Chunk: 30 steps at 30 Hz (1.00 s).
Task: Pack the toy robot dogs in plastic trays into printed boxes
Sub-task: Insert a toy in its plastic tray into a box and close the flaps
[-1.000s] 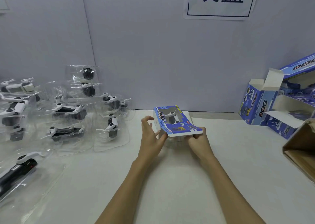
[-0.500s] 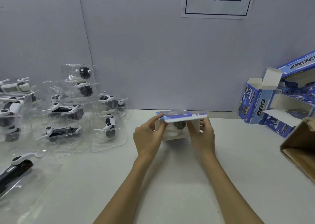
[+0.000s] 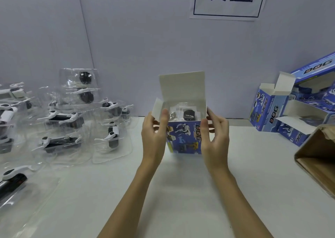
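A blue printed box stands upright on the white table, its top open and its white lid flap raised at the back. Inside it sits a toy robot dog in a clear plastic tray. My left hand grips the box's left side, thumb at the rim beside the small side flap. My right hand holds the right side, with its thumb on the front face.
Several robot dogs in clear trays lie piled on the table's left. Open printed boxes are stacked at the right by the wall. A brown carton lies at the right edge. A paper sign hangs on the wall.
The box was lying flat with its lid edge towards me; both hands turned it upright, and now the lid stands open showing the tray inside.
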Motion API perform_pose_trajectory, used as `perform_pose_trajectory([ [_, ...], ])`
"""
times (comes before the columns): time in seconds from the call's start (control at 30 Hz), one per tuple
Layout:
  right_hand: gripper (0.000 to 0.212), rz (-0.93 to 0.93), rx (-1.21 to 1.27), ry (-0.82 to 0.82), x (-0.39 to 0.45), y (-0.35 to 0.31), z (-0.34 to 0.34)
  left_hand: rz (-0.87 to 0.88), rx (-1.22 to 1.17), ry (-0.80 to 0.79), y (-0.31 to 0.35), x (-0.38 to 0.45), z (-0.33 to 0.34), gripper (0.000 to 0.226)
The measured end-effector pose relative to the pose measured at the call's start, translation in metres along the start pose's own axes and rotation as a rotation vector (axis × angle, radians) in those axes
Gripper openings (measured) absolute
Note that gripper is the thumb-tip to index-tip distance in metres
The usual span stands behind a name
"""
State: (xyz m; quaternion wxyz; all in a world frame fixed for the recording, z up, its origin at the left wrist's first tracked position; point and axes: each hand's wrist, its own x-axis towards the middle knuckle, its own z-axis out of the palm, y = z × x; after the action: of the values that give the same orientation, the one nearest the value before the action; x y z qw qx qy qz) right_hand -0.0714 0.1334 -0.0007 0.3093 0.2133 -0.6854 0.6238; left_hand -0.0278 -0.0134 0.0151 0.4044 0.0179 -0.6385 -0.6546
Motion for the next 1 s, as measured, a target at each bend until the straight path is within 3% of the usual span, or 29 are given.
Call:
perform_pose_trajectory([
  [0.1, 0.033, 0.056, 0.064, 0.019, 0.000, -0.009, 0.003, -0.070, -0.061, -0.123, 0.002, -0.002, -0.001, 0.061],
  [0.17, 0.025, 0.134, 0.233, -0.059, -0.003, -0.013, 0.006, -0.075, -0.109, -0.182, 0.004, -0.004, 0.000, 0.057],
  [0.33, 0.044, 0.047, 0.200, -0.154, -0.006, -0.013, 0.007, 0.031, -0.116, -0.302, 0.004, -0.004, -0.001, 0.038],
  [0.43, 0.057, 0.061, 0.201, -0.187, -0.004, -0.011, 0.003, 0.042, -0.052, -0.276, 0.005, -0.004, -0.003, 0.038],
  [0.6, 0.033, 0.045, 0.188, -0.076, -0.003, -0.018, 0.005, 0.036, -0.045, -0.228, 0.014, -0.006, 0.001, 0.035],
  [0.83, 0.024, 0.086, 0.247, -0.034, -0.002, -0.023, 0.005, 0.073, -0.094, -0.271, 0.013, -0.008, 0.001, 0.019],
  [0.93, 0.050, 0.142, 0.318, -0.042, -0.001, -0.022, 0.003, 0.025, -0.185, -0.320, 0.017, -0.008, -0.001, 0.057],
  [1.0, 0.057, 0.193, 0.337, -0.067, 0.000, -0.020, 0.003, 0.009, -0.167, -0.348, 0.018, -0.006, -0.004, 0.069],
])
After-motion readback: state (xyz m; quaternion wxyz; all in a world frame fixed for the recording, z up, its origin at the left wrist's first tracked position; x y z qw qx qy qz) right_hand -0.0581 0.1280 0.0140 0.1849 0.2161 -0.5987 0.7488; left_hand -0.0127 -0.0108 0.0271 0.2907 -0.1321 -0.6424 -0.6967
